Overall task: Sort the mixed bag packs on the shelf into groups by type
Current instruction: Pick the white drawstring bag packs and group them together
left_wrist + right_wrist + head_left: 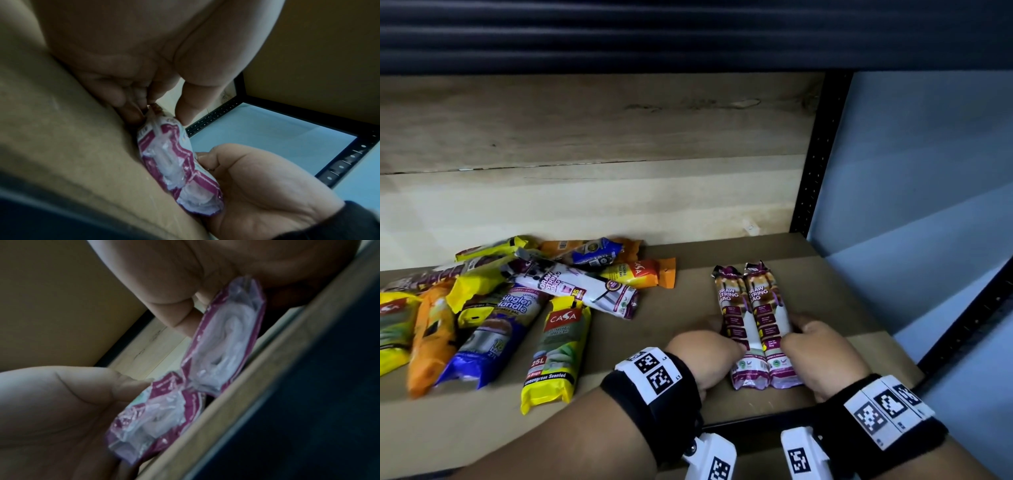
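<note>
**Sorting under way: one pair grouped, the heap waiting**

On the left of the shelf (pixel 681 329), the mixed heap (pixel 517 298) is lying unsorted: glossy, crinkled plastic packs, long and soft, in yellow, orange and blue, overlapping at all angles. A white drawstring pack (pixel 582 291) is lying slantwise on top of them, and a yellow pack (pixel 558 353) is resting nearest the front edge. Most of the task appears to remain.

To the right, well apart from the heap, two purple-and-white packs (pixel 751 325) are lying side by side, touching, their clear ends showing rolled film inside. The left hand (pixel 705 356) is grasping the pair's left flank with curled fingers; the right hand (pixel 822 356) is grasping the right flank likewise, so the two hands are squeezing the packs together. The shelf board is looking like matt brown fibreboard, with pale wood panelling behind and a black perforated post (pixel 820 154) at the far right.
</note>
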